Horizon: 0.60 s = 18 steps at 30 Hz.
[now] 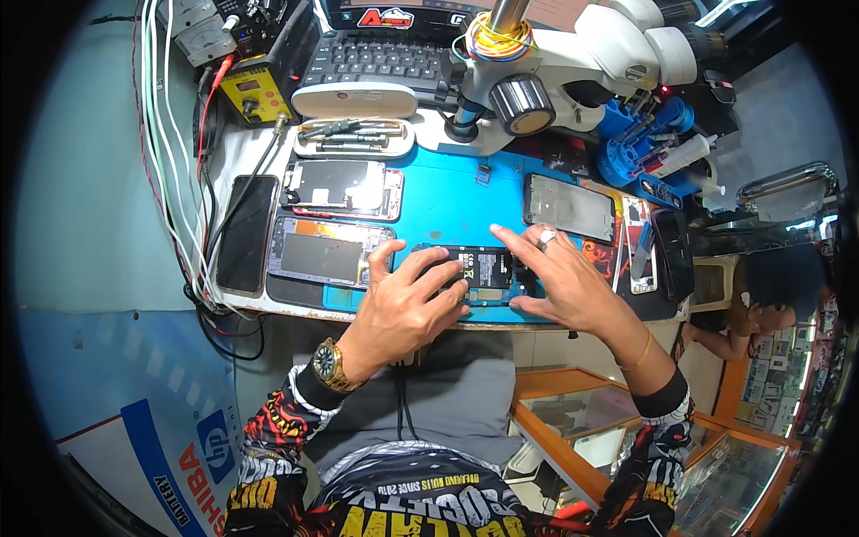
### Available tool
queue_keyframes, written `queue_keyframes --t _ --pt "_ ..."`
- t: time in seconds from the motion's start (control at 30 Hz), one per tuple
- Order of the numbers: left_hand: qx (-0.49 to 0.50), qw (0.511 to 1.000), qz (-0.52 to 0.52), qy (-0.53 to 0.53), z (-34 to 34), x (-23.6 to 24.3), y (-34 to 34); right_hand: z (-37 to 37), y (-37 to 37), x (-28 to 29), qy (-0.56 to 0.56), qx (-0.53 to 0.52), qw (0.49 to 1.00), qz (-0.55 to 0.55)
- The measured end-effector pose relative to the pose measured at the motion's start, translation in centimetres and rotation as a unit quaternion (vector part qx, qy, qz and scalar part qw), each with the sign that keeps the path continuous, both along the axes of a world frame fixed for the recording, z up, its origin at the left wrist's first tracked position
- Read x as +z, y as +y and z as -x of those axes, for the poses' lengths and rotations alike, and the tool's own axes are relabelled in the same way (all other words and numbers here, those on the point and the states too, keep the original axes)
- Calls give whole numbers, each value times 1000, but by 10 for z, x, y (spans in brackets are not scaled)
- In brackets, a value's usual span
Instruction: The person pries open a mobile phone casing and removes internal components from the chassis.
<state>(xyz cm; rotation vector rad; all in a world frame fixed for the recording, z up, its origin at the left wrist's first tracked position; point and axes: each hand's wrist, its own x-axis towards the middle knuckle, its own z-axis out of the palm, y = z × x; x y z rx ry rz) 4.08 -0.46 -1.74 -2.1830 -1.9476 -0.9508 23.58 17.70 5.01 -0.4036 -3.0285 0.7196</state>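
An opened smartphone lies lengthwise at the near edge of the blue mat, its black battery and inner parts showing. My left hand, with a gold watch at the wrist, has its fingers bent over the phone's left end and gripping it. On the phone's right side, my right hand is spread, thumb near the lower edge and forefinger stretched out beyond the upper edge. A ring is on one of its fingers. Whether its fingertips touch the phone I cannot tell.
Left lie opened phones and a dark phone; a screwdriver case stands behind. A grey phone panel lies right. Farther back are a microscope, a laptop, a yellow-fronted power unit and a blue tool holder.
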Motion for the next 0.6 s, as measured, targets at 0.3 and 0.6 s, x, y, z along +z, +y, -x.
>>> queue_keyframes --t 0.3,0.6 --pt "19 998 -49 15 -3 1 -6 -5 7 -2 42 -67 980 181" --pt "114 951 -32 -287 13 7 -23 -7 8 22 72 -112 945 298"
